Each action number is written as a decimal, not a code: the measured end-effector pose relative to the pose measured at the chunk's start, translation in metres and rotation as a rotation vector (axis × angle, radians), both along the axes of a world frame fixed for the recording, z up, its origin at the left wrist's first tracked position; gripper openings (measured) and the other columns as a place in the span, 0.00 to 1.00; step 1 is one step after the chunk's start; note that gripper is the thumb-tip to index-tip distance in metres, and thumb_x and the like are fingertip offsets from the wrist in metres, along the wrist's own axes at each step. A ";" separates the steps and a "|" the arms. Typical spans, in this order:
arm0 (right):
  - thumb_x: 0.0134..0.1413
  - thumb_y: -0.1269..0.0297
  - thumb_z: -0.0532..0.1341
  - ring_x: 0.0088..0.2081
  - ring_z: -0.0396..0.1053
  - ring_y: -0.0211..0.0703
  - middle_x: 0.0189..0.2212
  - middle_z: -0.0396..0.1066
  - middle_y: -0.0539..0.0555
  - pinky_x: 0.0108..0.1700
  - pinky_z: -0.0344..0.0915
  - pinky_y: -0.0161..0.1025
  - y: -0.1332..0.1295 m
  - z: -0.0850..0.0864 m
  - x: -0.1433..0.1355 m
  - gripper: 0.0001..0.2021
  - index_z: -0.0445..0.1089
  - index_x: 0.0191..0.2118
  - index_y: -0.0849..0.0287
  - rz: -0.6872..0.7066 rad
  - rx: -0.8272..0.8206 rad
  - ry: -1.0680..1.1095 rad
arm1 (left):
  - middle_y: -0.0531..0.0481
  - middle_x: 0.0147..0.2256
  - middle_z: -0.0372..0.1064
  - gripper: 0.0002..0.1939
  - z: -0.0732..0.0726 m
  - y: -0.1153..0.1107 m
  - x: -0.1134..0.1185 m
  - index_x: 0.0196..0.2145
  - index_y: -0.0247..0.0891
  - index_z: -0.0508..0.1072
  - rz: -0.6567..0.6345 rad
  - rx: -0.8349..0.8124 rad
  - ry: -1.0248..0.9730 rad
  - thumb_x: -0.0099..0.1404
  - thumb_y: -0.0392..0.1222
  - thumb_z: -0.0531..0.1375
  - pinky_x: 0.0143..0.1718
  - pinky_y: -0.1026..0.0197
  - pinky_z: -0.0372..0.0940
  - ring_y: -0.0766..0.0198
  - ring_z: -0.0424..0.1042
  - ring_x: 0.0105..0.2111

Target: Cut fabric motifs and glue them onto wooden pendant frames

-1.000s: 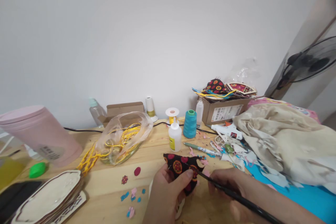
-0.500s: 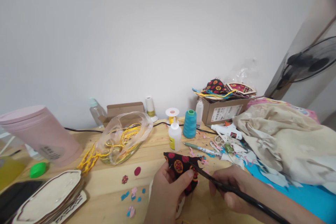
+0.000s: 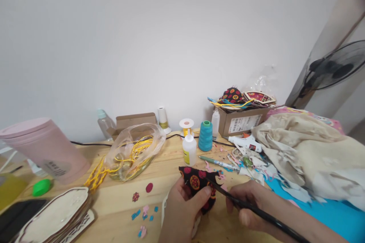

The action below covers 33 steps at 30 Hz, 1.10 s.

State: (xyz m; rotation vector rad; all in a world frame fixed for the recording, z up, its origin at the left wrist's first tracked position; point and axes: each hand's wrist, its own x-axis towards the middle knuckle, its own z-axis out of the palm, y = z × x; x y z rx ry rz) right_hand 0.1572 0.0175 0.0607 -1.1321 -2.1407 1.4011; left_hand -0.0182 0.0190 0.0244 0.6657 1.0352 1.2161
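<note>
My left hand (image 3: 182,207) is closed on a piece of black printed cloth (image 3: 195,182) with red and orange round motifs, the thumb pressing it from above. In my right hand (image 3: 253,201) sits a long, slim black tool (image 3: 265,215); its kind is unclear. The tool's thin front end lies against the cloth just above my left thumb, and its rear end runs back along my right forearm. Under my left hand, the edge of a pale wooden piece (image 3: 163,209) shows. Left of it lie a dark red cloth disc (image 3: 149,187) and a small patterned flower cutout (image 3: 135,196).
A glue bottle (image 3: 189,151) and a teal thread cone (image 3: 205,136) stand beyond my hands. Scraps (image 3: 253,172), a pen (image 3: 218,162) and a glue gun (image 3: 245,143) lie to the right. Stacked wooden plates (image 3: 57,212) and a bag of yellow cord (image 3: 134,152) are left.
The view has shifted very slightly. Both hands keep their hold, and the black tool stays against the cloth in nearly the same position.
</note>
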 end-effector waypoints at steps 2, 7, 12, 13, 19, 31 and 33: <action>0.41 0.36 0.47 0.21 0.46 0.34 0.19 0.49 0.46 0.20 0.42 0.32 0.000 -0.003 0.000 0.28 0.60 0.25 0.61 -0.003 0.002 0.018 | 0.42 0.31 0.75 0.18 0.000 0.000 0.001 0.31 0.32 0.71 0.016 -0.015 -0.008 0.40 0.38 0.67 0.34 0.57 0.66 0.54 0.72 0.33; 0.38 0.35 0.50 0.21 0.47 0.35 0.19 0.52 0.46 0.19 0.43 0.31 0.004 -0.014 0.004 0.27 0.61 0.25 0.60 -0.014 -0.044 0.046 | 0.43 0.30 0.75 0.18 0.005 -0.002 0.002 0.31 0.32 0.71 0.014 -0.030 -0.042 0.40 0.36 0.67 0.34 0.58 0.66 0.56 0.72 0.32; 0.37 0.36 0.52 0.19 0.46 0.34 0.17 0.50 0.45 0.18 0.41 0.31 0.005 -0.014 0.004 0.27 0.62 0.25 0.60 -0.009 -0.066 0.070 | 0.43 0.29 0.75 0.17 0.006 -0.001 0.002 0.31 0.32 0.70 -0.011 -0.029 -0.054 0.41 0.36 0.66 0.33 0.58 0.66 0.57 0.72 0.31; 0.37 0.35 0.52 0.19 0.46 0.34 0.17 0.50 0.45 0.18 0.42 0.31 0.004 -0.013 0.004 0.27 0.62 0.24 0.60 -0.012 -0.065 0.071 | 0.43 0.29 0.75 0.17 0.005 -0.001 0.002 0.31 0.32 0.70 -0.012 -0.028 -0.058 0.41 0.36 0.66 0.33 0.58 0.66 0.58 0.71 0.31; 0.38 0.36 0.51 0.19 0.44 0.33 0.17 0.48 0.44 0.17 0.41 0.31 0.004 -0.003 0.004 0.28 0.63 0.26 0.61 0.010 -0.064 0.030 | 0.43 0.29 0.75 0.18 0.004 -0.001 0.002 0.32 0.31 0.69 -0.018 -0.012 -0.058 0.40 0.35 0.67 0.30 0.60 0.65 0.59 0.71 0.29; 0.37 0.35 0.51 0.21 0.49 0.35 0.19 0.54 0.46 0.19 0.45 0.31 0.002 -0.008 0.013 0.29 0.64 0.27 0.62 0.005 -0.043 0.012 | 0.45 0.28 0.75 0.18 0.017 -0.004 0.002 0.31 0.31 0.68 -0.054 -0.084 -0.040 0.40 0.33 0.67 0.23 0.64 0.65 0.63 0.71 0.25; 0.36 0.35 0.51 0.21 0.49 0.35 0.19 0.54 0.46 0.20 0.45 0.31 0.003 -0.007 0.012 0.30 0.64 0.27 0.62 0.001 -0.039 0.003 | 0.44 0.28 0.75 0.19 0.018 -0.004 0.001 0.32 0.31 0.68 -0.054 -0.093 -0.031 0.40 0.33 0.67 0.23 0.64 0.65 0.62 0.71 0.25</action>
